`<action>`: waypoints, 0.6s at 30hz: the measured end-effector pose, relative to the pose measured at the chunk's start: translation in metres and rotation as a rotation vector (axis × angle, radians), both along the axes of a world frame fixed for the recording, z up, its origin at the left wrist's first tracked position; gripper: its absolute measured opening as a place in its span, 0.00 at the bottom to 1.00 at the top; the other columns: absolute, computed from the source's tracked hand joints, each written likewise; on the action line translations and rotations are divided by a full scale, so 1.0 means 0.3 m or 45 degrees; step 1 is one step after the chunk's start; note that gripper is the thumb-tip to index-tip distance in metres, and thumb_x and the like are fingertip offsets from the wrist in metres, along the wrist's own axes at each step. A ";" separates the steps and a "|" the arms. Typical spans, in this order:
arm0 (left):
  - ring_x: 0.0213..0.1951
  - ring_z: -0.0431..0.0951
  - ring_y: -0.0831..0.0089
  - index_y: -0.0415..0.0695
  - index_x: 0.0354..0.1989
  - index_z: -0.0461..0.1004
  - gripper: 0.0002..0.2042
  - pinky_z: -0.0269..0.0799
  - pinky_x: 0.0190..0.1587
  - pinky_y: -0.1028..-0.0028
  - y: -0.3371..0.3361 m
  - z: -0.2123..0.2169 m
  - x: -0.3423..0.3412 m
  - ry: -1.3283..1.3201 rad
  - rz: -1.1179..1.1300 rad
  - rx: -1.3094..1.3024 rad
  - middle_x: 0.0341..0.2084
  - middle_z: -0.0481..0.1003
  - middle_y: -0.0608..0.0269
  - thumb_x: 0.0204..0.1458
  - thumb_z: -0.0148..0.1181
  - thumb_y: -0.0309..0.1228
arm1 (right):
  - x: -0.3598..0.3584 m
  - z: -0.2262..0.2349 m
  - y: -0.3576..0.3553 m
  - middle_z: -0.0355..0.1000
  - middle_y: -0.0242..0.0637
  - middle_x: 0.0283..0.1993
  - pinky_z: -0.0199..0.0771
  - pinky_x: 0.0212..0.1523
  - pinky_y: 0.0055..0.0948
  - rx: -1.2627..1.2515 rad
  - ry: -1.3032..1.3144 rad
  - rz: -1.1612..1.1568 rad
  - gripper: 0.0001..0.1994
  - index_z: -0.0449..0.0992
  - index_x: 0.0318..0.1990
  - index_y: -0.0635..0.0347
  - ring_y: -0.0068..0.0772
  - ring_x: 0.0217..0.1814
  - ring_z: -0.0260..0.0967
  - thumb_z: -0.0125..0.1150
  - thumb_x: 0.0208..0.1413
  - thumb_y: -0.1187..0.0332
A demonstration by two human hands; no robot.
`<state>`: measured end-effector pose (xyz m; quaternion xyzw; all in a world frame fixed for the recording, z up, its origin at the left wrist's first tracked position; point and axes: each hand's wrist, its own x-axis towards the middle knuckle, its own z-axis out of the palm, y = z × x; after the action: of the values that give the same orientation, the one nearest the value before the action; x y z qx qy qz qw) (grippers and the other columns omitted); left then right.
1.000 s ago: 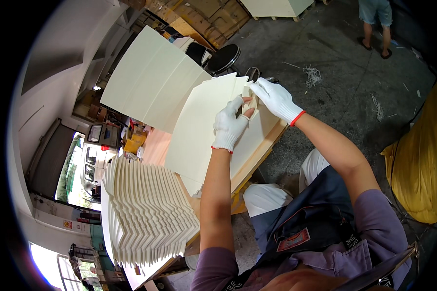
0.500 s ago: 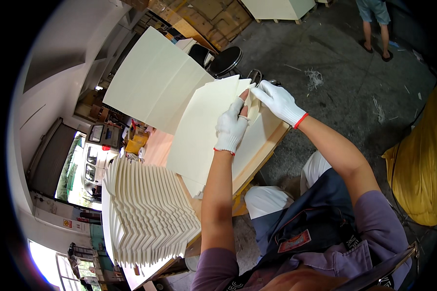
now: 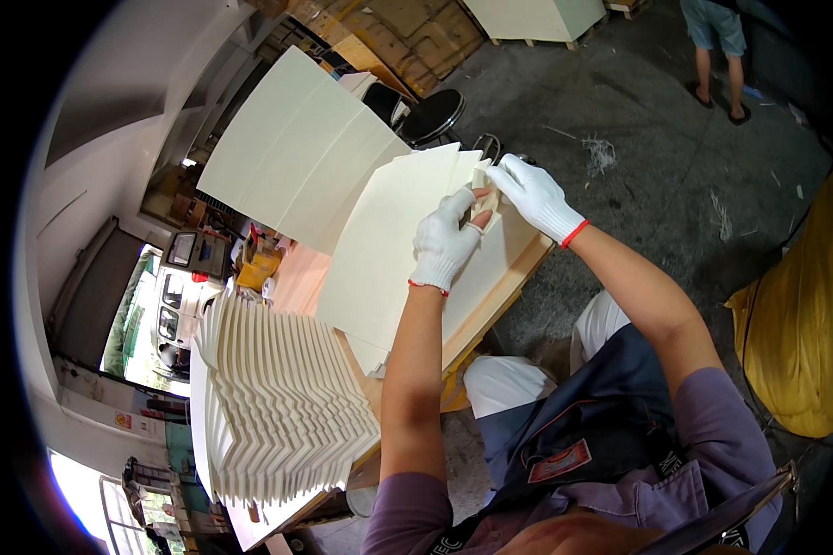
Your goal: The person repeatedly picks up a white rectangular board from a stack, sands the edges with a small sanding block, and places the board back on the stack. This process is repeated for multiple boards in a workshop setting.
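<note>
A large cream card sheet [image 3: 389, 240] lies on the table, its right end creased into narrow flaps. My left hand [image 3: 447, 239], in a white knitted glove with bare thumb and fingertip, rests over this sheet. Its finger and thumb close round a narrow folded flap [image 3: 482, 196] at the sheet's right end. My right hand [image 3: 535, 196], in a white glove with a red cuff, grips the far end of that flap from the right, its fingers bent together. The gloves hide part of the fold.
On the left stands a stack of folded cream card pieces [image 3: 287, 407]. Behind lies a pile of wide flat card sheets [image 3: 296, 153]. Beyond are a round black stool [image 3: 432, 116], a yellow cover [image 3: 796, 314] at the right, and a standing person [image 3: 717, 46] at the far right.
My left finger and thumb have shifted slightly right and towards me along the fold, bending the flap more. My right hand has barely moved.
</note>
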<state>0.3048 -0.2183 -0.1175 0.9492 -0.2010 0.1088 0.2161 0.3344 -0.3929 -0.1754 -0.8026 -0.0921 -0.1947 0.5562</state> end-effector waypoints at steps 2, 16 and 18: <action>0.41 0.79 0.60 0.64 0.52 0.75 0.16 0.74 0.44 0.64 0.001 -0.005 0.001 -0.013 -0.028 -0.014 0.40 0.77 0.62 0.53 0.62 0.40 | -0.003 -0.001 -0.002 0.73 0.46 0.33 0.66 0.38 0.45 0.016 -0.012 0.003 0.22 0.69 0.36 0.57 0.52 0.38 0.72 0.45 0.63 0.46; 0.46 0.76 0.51 0.50 0.49 0.76 0.17 0.72 0.50 0.64 0.019 -0.054 -0.158 -0.738 -0.082 -0.397 0.43 0.77 0.54 0.48 0.58 0.25 | -0.100 0.080 0.164 0.71 0.39 0.45 0.76 0.49 0.37 1.656 0.976 0.932 0.16 0.70 0.50 0.57 0.37 0.48 0.71 0.58 0.61 0.59; 0.49 0.77 0.54 0.45 0.45 0.76 0.13 0.72 0.51 0.66 0.094 -0.102 -0.290 -0.640 -0.152 -0.622 0.45 0.77 0.53 0.51 0.57 0.23 | -0.112 0.055 0.246 0.70 0.41 0.48 0.76 0.48 0.38 1.590 1.084 0.915 0.17 0.69 0.53 0.59 0.39 0.50 0.70 0.57 0.62 0.61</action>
<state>0.2178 -0.1903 -0.1482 0.7997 -0.2711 0.3710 0.3865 0.3008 -0.3192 -0.1589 -0.2736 0.0002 0.2991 0.9142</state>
